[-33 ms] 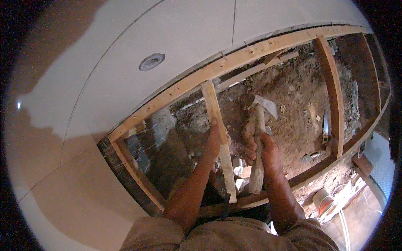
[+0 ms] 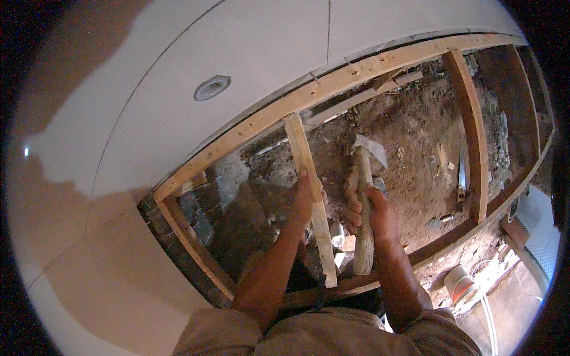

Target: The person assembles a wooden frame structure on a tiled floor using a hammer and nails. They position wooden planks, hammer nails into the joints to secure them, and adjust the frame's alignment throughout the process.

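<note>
The bare left forearm and bare right forearm slant inward; the bare left hand grips, thumb pointing forward, and the bare right hand is curled closed.

A hatchet with a thick, rough, pale wooden handle is gripped in the right hand, its grey, flared head pointing away from the body and its butt toward it. Alongside, a narrow crosspiece of pale timber, clasped by the left hand, spans an opening in a wooden frame, its far end meeting the long beam and its near end slanting rightward. Tool and timber stand apart, nearly parallel.
</note>
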